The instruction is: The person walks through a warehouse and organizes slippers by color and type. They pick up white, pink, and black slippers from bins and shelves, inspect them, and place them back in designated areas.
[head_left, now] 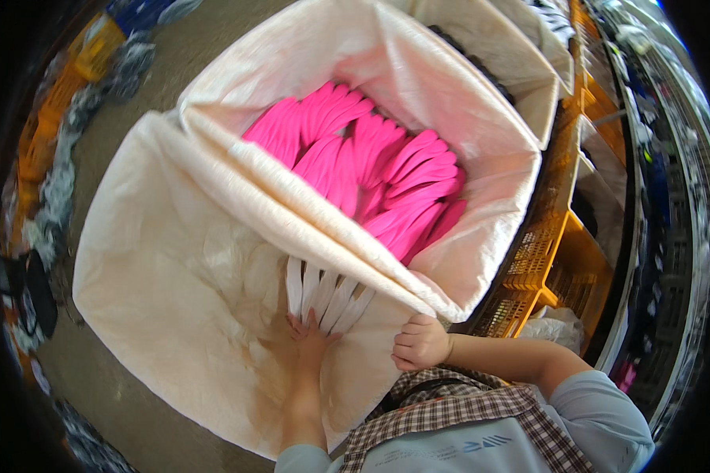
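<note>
1. Head view: shows about five white strips (338, 303) inside the near cream sack (158, 260), lined up side by side against its far wall.
2. Reaches down into the near cream sack with the left hand (312, 337), fingers somewhat apart and touching the lower ends of the white strips; cannot tell whether pinching any or merely pressing.
3. Grips the near cream sack's right-hand rim with the right hand (422, 343), fingers curled tightly over the fabric.
4. Judging by the near cream sack, seems at an early stage: has one short, fairly neat row in place; cannot tell how much is left.
5. Just beyond the near cream sack, and touching it, holds pink bundles (347, 162) in overlapping rows within a second sack (481, 134); looks much further along.
6. Farther beyond the near cream sack, includes a third sack (521, 47) with dark contents, too small to identify.
7. To the near cream sack's right, shows orange crates (540, 272).
</note>
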{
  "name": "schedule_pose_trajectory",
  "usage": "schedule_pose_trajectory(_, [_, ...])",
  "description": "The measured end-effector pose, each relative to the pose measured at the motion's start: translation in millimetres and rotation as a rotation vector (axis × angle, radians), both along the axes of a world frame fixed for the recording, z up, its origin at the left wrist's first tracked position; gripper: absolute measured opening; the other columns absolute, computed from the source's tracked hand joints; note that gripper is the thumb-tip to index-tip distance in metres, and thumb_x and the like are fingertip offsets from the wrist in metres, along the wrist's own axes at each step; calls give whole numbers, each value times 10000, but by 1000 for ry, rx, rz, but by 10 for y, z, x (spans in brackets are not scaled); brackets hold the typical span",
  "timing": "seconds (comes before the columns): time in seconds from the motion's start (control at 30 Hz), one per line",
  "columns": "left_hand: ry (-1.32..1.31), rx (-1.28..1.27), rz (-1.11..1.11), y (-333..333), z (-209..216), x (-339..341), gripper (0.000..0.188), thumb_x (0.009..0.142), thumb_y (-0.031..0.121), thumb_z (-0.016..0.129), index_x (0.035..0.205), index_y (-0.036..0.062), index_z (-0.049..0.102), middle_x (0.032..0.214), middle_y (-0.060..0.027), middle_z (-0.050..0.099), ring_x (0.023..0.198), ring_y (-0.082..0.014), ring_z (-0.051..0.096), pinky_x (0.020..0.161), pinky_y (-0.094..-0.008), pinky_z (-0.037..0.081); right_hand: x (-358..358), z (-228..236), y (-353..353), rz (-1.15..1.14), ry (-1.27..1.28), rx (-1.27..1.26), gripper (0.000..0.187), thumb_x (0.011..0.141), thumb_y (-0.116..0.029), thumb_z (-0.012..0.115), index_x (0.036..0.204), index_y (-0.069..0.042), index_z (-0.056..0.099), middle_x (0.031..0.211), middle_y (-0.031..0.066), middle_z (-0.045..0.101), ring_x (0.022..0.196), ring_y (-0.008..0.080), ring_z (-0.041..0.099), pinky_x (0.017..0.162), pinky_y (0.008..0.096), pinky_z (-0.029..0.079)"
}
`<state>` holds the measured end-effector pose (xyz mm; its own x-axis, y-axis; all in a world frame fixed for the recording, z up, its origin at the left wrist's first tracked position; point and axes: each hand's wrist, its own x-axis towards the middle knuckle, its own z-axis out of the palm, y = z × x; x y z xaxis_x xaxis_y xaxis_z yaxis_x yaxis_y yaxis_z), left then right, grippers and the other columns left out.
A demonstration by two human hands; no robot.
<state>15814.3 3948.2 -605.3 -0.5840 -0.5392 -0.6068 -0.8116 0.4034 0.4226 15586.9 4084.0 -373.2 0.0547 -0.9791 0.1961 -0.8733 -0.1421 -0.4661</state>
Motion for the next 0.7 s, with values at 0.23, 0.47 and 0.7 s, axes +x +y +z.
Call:
schedule_pose_trajectory(0.23, [-61, 22, -117, -645, 381, 2, 832, 698, 446, 740, 1377, 113, 394, 1402, -284, 331, 1264, -426, 371, 1046, -462, 317, 1, 69, 130, 40, -187, 38, 180, 769, -232, 635, 879, -94, 600, 888, 57, 566, 825, 232, 540, 740, 359, 424])
schedule_pose_trajectory(0.47, [830, -617, 42, -876, 2069, -1525, 584, 823, 283, 662, 1273, -18, 447, 1317, -263, 421, 1168, -405, 443, 986, -469, 370, -403, 1017, 1327, -404, -195, -354, 196, 784, -188, 602, 941, -74, 575, 919, 95, 547, 915, 295, 507, 796, 428, 412])
schedule_pose_trajectory(0.7, [1400, -573, -179, 271, 3504, -3129, 557, 867, 258, 619, 1300, -26, 414, 1279, -249, 459, 1117, -362, 488, 956, -433, 403, -726, 2253, 4394, -1596, 38, -865, 176, 894, -150, 547, 758, -69, 623, 809, 56, 585, 808, 174, 555, 751, 319, 447])
